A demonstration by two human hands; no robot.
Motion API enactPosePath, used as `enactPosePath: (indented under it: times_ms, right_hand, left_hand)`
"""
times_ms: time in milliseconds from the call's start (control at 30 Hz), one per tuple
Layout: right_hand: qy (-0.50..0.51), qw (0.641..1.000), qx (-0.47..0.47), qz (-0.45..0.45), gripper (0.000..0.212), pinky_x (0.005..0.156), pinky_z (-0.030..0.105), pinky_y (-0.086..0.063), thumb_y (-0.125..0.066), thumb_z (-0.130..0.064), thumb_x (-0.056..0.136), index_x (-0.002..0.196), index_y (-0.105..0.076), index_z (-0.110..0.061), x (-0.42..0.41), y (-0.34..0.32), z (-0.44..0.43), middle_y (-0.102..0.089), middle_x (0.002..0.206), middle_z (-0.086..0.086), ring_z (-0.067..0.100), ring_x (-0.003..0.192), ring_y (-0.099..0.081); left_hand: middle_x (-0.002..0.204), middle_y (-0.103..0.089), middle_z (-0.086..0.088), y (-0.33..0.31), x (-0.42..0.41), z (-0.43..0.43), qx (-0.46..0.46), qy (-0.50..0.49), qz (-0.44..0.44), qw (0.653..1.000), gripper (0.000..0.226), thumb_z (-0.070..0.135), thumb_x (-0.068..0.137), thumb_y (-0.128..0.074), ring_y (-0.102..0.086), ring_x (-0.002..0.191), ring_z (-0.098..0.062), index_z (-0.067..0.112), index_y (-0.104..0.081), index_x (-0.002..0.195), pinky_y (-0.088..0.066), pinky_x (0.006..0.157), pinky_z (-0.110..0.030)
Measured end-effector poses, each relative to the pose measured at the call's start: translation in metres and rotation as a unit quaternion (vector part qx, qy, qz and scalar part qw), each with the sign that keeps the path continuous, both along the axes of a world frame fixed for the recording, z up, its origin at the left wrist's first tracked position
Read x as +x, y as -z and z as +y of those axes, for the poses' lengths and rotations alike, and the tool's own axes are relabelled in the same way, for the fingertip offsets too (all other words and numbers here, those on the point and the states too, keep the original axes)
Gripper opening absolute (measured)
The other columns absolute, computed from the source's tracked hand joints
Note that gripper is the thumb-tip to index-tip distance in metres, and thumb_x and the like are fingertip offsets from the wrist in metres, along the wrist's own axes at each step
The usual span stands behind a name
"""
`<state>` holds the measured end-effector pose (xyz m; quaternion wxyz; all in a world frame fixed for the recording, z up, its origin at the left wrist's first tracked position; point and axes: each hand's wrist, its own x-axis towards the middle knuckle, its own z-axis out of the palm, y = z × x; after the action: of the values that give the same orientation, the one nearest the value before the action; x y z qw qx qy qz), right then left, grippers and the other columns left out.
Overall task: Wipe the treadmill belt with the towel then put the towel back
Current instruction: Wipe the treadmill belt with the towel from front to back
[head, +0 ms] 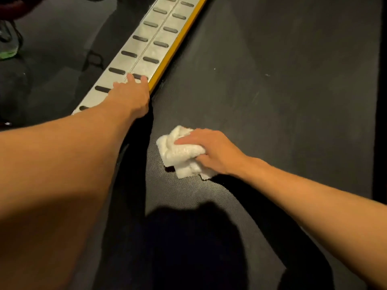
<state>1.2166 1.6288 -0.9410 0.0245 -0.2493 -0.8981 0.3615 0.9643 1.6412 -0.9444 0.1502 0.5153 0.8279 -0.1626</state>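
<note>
Right hand [211,152] grips the bunched white towel [183,152], pressing it on the treadmill belt [272,80] near the belt's left edge. The towel sticks out leftward from the hand, toward the side rail [146,42]. Belt's long axis runs away from the person, up-frame; most unwiped length lies ahead and right. Left hand [129,95] rests flat on the rail, fingers extended, holding nothing. Next stroke likely pushes forward along the belt.

Dim warm light, hard black shadows across the belt [272,84], soft overall blur
</note>
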Motion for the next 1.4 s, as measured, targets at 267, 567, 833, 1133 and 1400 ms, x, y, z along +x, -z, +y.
enactPosePath:
  times_ms: [267,567,833,1133,1400]
  right_hand:
    - [0.231,0.968,0.094,-0.006,0.046,0.088,0.032,-0.044,-0.047,-0.030,0.077,0.118,-0.066,-0.025,0.009,0.011,0.050,-0.065,0.115,0.005,0.031,0.104,-0.059]
    - [0.227,0.970,0.088,0.004,0.046,0.094,0.023,-0.039,-0.052,-0.006,0.081,0.122,-0.065,-0.024,0.025,-0.011,0.062,-0.067,0.122,-0.003,0.016,0.112,-0.057]
    - [0.044,0.997,-0.066,-0.015,0.055,0.097,0.014,-0.036,-0.042,-0.022,0.073,0.121,-0.069,-0.017,0.044,0.003,-0.025,-0.066,0.119,-0.006,-0.001,0.110,-0.052]
    - [0.235,0.970,0.052,-0.033,0.043,0.076,0.019,-0.036,-0.054,-0.006,0.084,0.122,-0.064,-0.023,0.064,-0.006,0.048,-0.068,0.108,-0.002,-0.002,0.087,-0.058]
    - [0.232,0.972,-0.004,0.032,0.045,0.099,0.028,-0.042,-0.052,-0.002,0.084,0.123,-0.066,-0.021,0.084,-0.005,0.019,-0.067,0.122,-0.003,0.016,0.115,-0.059]
  left_hand:
    - [0.153,-0.018,-0.018,0.003,0.014,-0.020,0.071,-0.028,-0.011,0.997,0.069,0.013,0.093,-0.054,-0.024,0.137,-0.047,0.021,-0.017,0.150,-0.032,0.108,-0.059]
    - [0.160,0.009,-0.012,0.009,0.039,-0.039,0.008,0.026,-0.020,0.999,0.053,0.050,0.098,-0.040,0.008,0.145,-0.043,0.036,-0.026,0.147,-0.012,0.107,-0.073]
    - [0.159,0.021,-0.009,0.000,0.048,-0.032,-0.026,-0.017,-0.040,0.999,0.062,0.048,0.096,-0.048,0.019,0.144,-0.040,0.031,-0.024,0.150,-0.007,0.107,-0.074]
    - [0.161,0.012,-0.009,0.007,0.058,-0.049,0.020,0.008,-0.051,0.998,0.086,0.076,0.078,-0.046,0.014,0.145,-0.042,0.038,-0.017,0.151,-0.004,0.105,-0.076]
    - [0.162,-0.006,-0.009,0.007,0.066,-0.047,-0.031,0.022,-0.019,0.999,0.091,0.077,0.078,-0.043,0.016,0.144,-0.043,0.042,-0.002,0.152,-0.005,0.104,-0.076]
